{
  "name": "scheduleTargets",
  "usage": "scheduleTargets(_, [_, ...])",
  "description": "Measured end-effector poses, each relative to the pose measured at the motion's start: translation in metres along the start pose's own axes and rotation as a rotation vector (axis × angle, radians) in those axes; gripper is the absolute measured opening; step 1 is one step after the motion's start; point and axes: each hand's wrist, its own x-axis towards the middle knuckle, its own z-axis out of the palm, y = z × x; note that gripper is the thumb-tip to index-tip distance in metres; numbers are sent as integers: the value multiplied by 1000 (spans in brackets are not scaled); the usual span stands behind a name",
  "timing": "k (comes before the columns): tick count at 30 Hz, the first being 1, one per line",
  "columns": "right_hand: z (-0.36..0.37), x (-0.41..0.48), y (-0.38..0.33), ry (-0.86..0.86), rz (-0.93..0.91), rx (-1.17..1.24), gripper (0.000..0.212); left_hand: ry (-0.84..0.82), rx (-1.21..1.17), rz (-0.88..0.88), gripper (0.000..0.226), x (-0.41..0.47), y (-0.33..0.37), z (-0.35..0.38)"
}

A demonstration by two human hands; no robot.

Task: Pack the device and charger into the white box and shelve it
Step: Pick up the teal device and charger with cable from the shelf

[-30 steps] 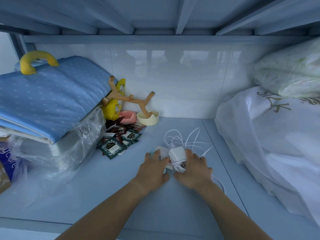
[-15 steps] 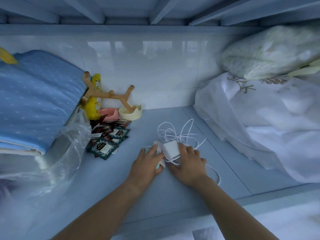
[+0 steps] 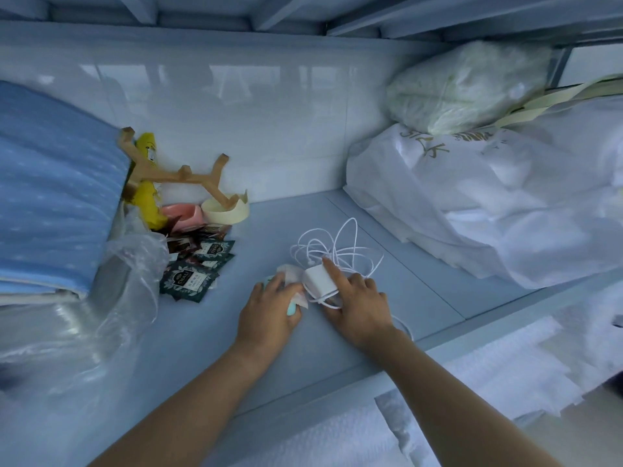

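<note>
I am getting just one view, from the head camera, so nothing is overlapping with a second. It is looking forward and down into a pale blue shelf (image 3: 209, 332), close in, wide-angle, facing the far tiled wall (image 3: 269, 129). Both forearms are entering from the near edge; the shelf above (image 3: 303, 11) is filling the top.

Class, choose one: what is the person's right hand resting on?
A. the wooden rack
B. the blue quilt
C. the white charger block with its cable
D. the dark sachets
C: the right hand lies over the white charger block, its index finger on top, with the cable looped behind.
</note>
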Motion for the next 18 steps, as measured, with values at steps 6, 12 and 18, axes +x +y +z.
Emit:
scheduleTargets(6, [-2, -14, -4, 45, 25, 9, 77, 39, -47, 3, 38, -9, 5, -3])
scheduleTargets(12, [-1, -16, -17, 20, 10, 73, 74, 9, 34, 27, 39, -12, 0, -5])
scheduleTargets(18, [-7, -20, -17, 24, -22, 101, 72, 40, -7, 46, 37, -16, -4, -7])
